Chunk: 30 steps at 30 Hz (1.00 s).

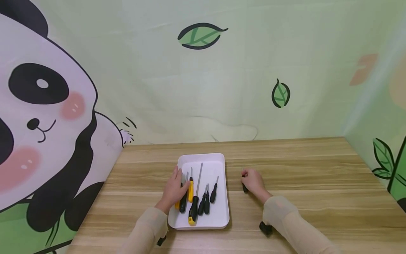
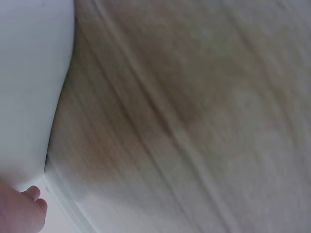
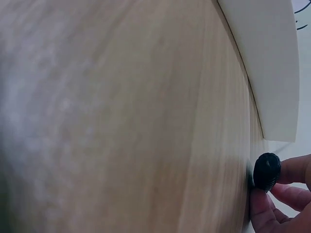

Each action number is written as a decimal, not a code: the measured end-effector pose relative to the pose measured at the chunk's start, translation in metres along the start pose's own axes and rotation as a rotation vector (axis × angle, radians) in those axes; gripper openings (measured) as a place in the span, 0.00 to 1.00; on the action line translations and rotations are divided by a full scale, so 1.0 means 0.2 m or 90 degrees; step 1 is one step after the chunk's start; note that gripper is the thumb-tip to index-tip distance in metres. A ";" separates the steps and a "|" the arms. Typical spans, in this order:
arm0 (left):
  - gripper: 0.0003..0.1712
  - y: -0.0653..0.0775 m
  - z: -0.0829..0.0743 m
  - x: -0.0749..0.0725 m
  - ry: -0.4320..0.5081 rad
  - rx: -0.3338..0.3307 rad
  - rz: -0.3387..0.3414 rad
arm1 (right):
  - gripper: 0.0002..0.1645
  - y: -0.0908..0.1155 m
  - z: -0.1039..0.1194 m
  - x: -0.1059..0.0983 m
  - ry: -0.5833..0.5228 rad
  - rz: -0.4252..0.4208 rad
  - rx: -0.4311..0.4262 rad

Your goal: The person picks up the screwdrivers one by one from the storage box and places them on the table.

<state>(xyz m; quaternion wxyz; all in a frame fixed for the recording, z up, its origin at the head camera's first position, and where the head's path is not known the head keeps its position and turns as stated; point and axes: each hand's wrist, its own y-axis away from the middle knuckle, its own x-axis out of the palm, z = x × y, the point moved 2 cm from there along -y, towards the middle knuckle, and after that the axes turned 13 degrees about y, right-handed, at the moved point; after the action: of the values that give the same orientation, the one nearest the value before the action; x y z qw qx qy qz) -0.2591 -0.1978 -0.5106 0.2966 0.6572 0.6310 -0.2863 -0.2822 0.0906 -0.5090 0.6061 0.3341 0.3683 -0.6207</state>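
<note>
A white tray (image 1: 217, 215) holds several screwdrivers, some with black handles and some with yellow. My left hand (image 1: 174, 187) lies over its left rim, fingers extended and the thumb reaching above the handles. Part of that hand (image 2: 22, 211) appears beside the tray's wall (image 2: 31, 87) in the left wrist view. To the right of the tray, my right hand (image 1: 253, 181) pinches a small black-handled screwdriver (image 1: 245, 188) close over the table. In the right wrist view the handle's butt end (image 3: 267, 172) shows between thumb and fingers.
The wooden table (image 1: 304, 169) runs back to a printed cloth wall (image 1: 247, 70) with a panda and leaves. Inside the tray, a long yellow-and-black screwdriver (image 1: 194, 211) lies lengthwise near three short black ones. A black device (image 1: 265, 228) sits under the right sleeve.
</note>
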 end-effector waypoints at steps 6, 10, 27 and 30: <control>0.41 -0.01 0.01 0.00 0.000 0.003 0.002 | 0.10 0.00 0.00 0.00 0.012 -0.004 -0.013; 0.41 -0.02 0.02 0.01 0.001 -0.001 0.006 | 0.10 -0.01 -0.01 0.00 0.018 -0.005 -0.022; 0.41 -0.01 0.01 0.01 0.004 -0.008 0.004 | 0.15 0.00 -0.02 0.00 -0.047 0.025 0.007; 0.40 -0.01 0.02 0.01 -0.002 -0.007 0.004 | 0.18 0.01 -0.02 -0.01 -0.068 0.026 0.009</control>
<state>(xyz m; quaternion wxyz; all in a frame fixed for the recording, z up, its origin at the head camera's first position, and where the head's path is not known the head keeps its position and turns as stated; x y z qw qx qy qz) -0.2612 -0.1990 -0.5144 0.3019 0.6571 0.6300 -0.2829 -0.2795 0.0950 -0.5105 0.6352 0.3123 0.3243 -0.6276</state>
